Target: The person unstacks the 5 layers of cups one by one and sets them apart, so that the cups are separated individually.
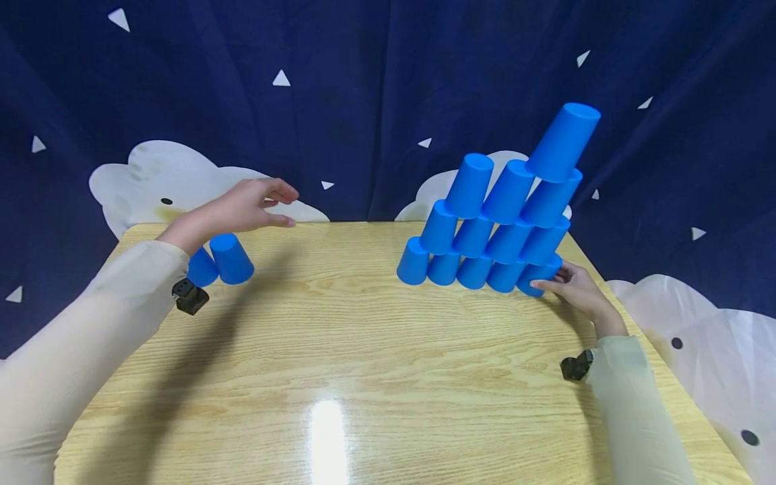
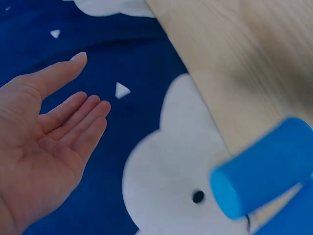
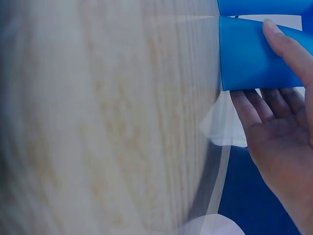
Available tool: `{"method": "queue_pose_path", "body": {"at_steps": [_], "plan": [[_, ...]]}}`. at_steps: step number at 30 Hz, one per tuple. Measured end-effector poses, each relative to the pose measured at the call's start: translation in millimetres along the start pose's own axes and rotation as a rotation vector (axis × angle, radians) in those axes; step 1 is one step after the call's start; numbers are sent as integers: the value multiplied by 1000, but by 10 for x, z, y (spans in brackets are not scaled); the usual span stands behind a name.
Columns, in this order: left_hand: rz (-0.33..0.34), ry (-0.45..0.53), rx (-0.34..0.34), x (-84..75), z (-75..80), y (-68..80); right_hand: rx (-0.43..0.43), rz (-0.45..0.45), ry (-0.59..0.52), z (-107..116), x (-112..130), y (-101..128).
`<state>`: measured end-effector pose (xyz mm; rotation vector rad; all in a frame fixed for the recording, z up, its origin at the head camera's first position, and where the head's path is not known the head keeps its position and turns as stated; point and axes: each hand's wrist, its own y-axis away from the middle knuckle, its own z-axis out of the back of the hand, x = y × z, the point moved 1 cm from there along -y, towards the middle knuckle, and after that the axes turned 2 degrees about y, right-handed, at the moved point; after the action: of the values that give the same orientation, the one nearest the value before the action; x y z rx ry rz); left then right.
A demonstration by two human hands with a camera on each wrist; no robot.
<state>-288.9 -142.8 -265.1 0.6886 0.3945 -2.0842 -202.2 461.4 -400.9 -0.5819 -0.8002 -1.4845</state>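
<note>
On the wooden surface (image 1: 339, 350) before a starry blue curtain, your right hand (image 1: 576, 289) grips the end cup (image 1: 539, 275) of the pyramid (image 1: 497, 222). Your left hand (image 1: 242, 205) hovers empty, fingers relaxed, above two loose cups (image 1: 221, 263); I judge stacking under way, and the next move needs a steady touch.

The table (image 1: 339, 350) looks like light wood with a marked grain, its top smooth and glossy — a bright glare sits near the lower middle of the head view. The blue cups (image 1: 497, 222), stacked at right of centre, look like smooth plastic with a soft, near-matt sheen. The backdrop (image 1: 364, 101) across the top is dark blue cloth — matt and creased, printed with white shapes.
</note>
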Motion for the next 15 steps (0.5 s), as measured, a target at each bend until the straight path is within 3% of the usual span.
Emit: {"method": "queue_pose_path", "body": {"at_steps": [8, 15], "plan": [[-89, 68, 10, -318, -132, -280, -10, 8, -5, -9, 20, 30], [-137, 68, -12, -664, -254, -558, -9, 6, 12, -11, 33, 36]]}}
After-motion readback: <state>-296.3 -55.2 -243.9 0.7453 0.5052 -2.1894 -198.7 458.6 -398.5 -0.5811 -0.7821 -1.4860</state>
